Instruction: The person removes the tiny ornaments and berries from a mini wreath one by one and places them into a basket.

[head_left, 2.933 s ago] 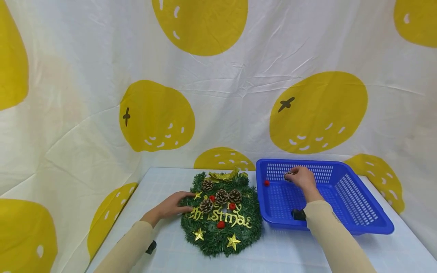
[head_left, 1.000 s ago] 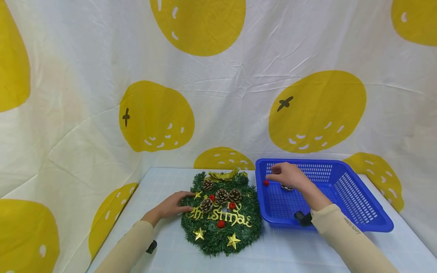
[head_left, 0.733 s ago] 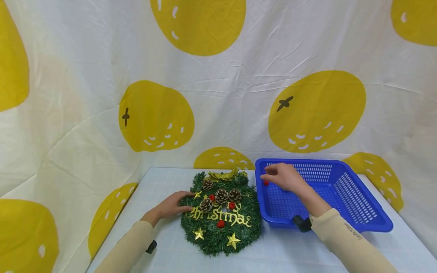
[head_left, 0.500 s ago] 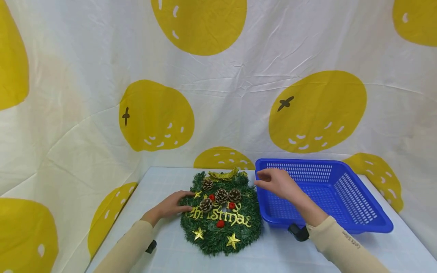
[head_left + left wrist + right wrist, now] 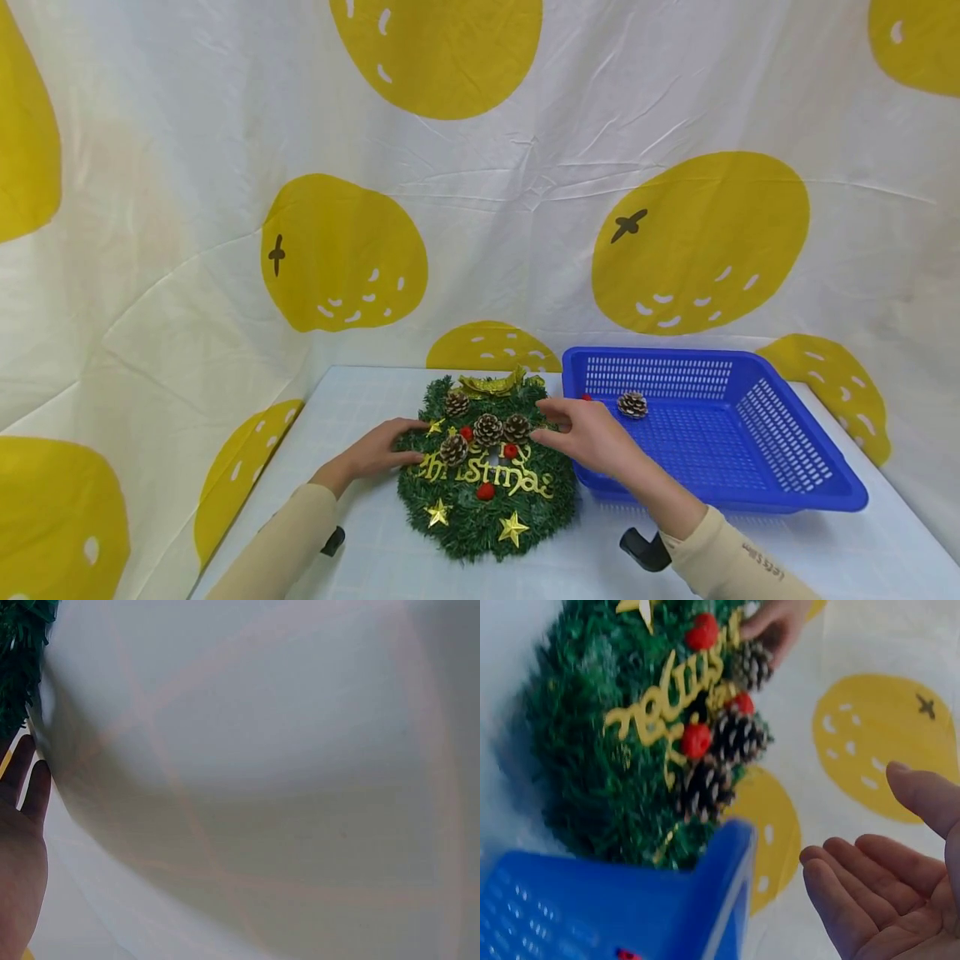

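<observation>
A green Christmas wreath [image 5: 480, 529] lies on the table in the head view, with gold lettering, gold stars and red balls. Several pine cones [image 5: 487, 430] sit on its upper half. My left hand [image 5: 378, 452] rests against the wreath's left edge, fingers extended. Over the right edge, close to the rightmost cone [image 5: 517, 429], hovers my right hand [image 5: 588, 437]. In the right wrist view its fingers [image 5: 840, 896] are spread and hold nothing. Another pine cone [image 5: 632, 405] lies in the blue basket [image 5: 675, 353]; beside it a red ball [image 5: 587, 398] is partly hidden by the right hand.
The basket stands right beside the wreath, its near-left rim below my right forearm. A white cloth with yellow fruit prints [image 5: 510, 250] hangs behind and to the sides. The table [image 5: 360, 533] has a pale checked cover.
My right hand has let go of the pine cone, which now lies in the basket. It has then moved left and nearer, out over the wreath. The left hand has stayed still.
</observation>
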Motion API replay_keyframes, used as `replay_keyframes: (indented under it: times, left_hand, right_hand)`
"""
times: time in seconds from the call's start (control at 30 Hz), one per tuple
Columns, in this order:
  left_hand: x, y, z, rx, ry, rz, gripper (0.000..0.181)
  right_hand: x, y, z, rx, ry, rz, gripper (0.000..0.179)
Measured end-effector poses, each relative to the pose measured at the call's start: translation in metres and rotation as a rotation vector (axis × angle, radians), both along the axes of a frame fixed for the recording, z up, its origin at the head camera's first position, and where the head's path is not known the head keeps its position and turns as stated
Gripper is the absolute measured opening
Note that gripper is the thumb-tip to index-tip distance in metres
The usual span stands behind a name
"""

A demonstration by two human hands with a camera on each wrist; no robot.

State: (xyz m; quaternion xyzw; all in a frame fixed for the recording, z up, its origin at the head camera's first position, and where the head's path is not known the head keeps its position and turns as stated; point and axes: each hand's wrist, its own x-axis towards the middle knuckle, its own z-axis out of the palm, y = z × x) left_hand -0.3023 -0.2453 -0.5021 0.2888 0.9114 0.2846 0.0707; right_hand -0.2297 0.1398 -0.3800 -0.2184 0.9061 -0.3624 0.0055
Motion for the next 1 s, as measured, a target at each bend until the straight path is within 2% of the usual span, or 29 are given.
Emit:
replay_keyframes:
  times: [0.4, 0.67, 0.87, 1.0]
  left_hand:
    - [0.000, 0.000, -0.001, 0.003, -0.003, 0.004, 0.060]
    - [-0.001, 0.000, -0.002, 0.004, -0.001, -0.003, 0.061]
    - [-0.001, 0.000, -0.002, -0.004, -0.001, 0.002, 0.061]
    - [-0.002, -0.001, -0.003, -0.004, 0.002, 0.003, 0.061]
  right_hand:
    - [0.018, -0.018, -0.012, -0.008, -0.046, 0.065, 0.052]
    - [0.023, -0.023, -0.026, -0.007, -0.032, 0.122, 0.052]
    - [0.025, -0.027, -0.039, -0.092, -0.082, 0.164, 0.052]
    - [0.027, -0.031, -0.045, -0.097, -0.064, 0.163, 0.052]
